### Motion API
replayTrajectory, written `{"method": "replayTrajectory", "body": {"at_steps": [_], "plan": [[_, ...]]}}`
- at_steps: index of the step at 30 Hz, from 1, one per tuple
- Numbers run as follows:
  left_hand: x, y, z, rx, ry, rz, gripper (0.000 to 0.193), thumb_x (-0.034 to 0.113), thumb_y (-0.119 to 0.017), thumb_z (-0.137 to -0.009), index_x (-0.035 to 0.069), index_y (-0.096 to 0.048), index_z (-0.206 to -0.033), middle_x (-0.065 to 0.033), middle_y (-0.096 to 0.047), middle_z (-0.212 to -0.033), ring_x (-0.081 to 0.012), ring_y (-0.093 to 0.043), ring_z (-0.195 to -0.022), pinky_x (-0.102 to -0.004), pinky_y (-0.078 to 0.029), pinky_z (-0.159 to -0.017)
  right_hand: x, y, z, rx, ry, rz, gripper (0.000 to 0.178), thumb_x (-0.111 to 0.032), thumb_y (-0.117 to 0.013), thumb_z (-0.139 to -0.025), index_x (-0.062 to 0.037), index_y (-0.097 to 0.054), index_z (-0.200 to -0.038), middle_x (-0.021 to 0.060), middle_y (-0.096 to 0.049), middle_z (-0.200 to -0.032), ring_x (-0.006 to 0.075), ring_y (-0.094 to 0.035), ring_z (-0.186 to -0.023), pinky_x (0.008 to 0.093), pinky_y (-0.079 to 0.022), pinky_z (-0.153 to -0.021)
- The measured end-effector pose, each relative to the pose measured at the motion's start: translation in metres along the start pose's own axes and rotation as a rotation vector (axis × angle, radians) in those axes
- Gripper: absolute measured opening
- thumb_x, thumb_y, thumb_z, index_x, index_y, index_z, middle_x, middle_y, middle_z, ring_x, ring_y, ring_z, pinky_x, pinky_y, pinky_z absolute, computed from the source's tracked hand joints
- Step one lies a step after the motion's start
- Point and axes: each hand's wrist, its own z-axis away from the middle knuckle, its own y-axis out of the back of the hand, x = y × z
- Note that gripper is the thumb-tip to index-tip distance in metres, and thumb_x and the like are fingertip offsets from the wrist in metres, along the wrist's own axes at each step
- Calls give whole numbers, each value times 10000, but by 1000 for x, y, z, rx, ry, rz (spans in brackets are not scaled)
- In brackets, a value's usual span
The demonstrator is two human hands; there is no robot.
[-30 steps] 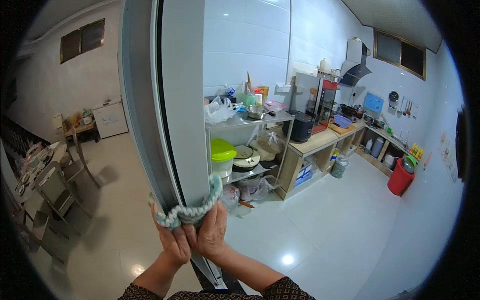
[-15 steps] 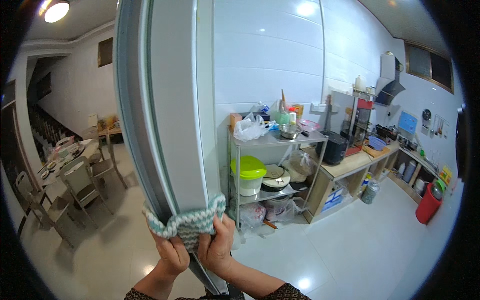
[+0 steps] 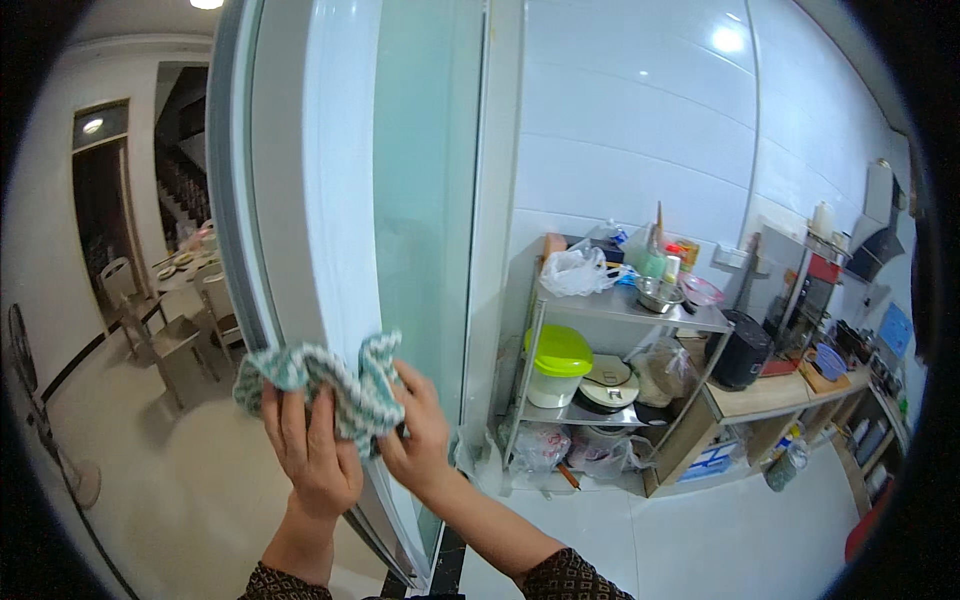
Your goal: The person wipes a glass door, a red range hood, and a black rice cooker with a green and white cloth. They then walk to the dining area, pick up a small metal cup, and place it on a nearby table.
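Observation:
A green-and-white striped cloth (image 3: 335,385) is bunched against the white door frame (image 3: 320,200), wrapped partly round its edge. My left hand (image 3: 312,440) presses the cloth from the left with its fingers on top of it. On the other side, my right hand (image 3: 415,430) grips the cloth's right part, next to the frosted glass panel (image 3: 425,180). Both hands are closed on the cloth, and some fingertips are hidden in its folds.
To the right stands a metal shelf (image 3: 590,412) with a green-lidded bucket (image 3: 560,365), bowls and bags. Beyond it runs a counter (image 3: 760,395) with a black appliance (image 3: 740,350). At left are chairs (image 3: 170,335), a dining table (image 3: 185,278) and a standing fan (image 3: 75,480).
My hands and the cloth have moved up the frame and slightly left. The view has turned left, bringing the glass panel beside the frame into sight.

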Motion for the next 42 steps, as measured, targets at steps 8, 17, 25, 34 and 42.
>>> {"method": "replayTrajectory", "body": {"at_steps": [8, 17, 25, 34, 42], "plan": [[16, -1, 17, 37, -67, -123, 357, 144, -462, -854, 1, -499, -1179, -202, -380, -1238, -375, -372, -1089, -503, -277, -935, 11, -12, 35, 85, -36, -31, 341, 5, -587, -718, 9, -589, -1059, 210, -516, -1179, 372, -514, -1015, 415, -403, -877], [15, -2, 6, -19, -93, -129, 370, 191, -521, -803, 30, -544, -1135, -236, -310, -1292, -441, -261, -1215, -553, -234, -974, 14, -4, 4, 96, 98, 52, 297, -14, -600, -705, 8, -598, -1001, 221, -500, -1205, 385, -505, -1039, 441, -389, -885], [38, -3, 30, -63, 28, -278, 363, 209, -601, -720, 128, -645, -1072, -158, -436, -1163, -334, -352, -1093, -481, -252, -946, 32, -12, 36, 92, 104, -83, 208, -75, -619, -756, 15, -608, -943, 188, -528, -1149, 360, -508, -1040, 439, -391, -877], [87, -40, 35, -231, 74, -661, 409, 92, -555, -692, 20, -588, -1093, -156, -440, -1103, -379, -369, -1080, -547, -224, -898, 99, 29, 35, -263, 104, -345, 324, 51, -611, -662, 23, -581, -983, 191, -523, -1151, 356, -513, -1022, 406, -416, -861], [94, -100, -13, -298, 242, -810, 411, 61, -532, -756, 10, -535, -1164, -158, -458, -1172, -368, -395, -1145, -539, -272, -917, 147, 9, -21, -136, 280, -399, 327, 85, -621, -638, 24, -602, -958, 172, -540, -1120, 321, -529, -988, 359, -441, -827]]}}
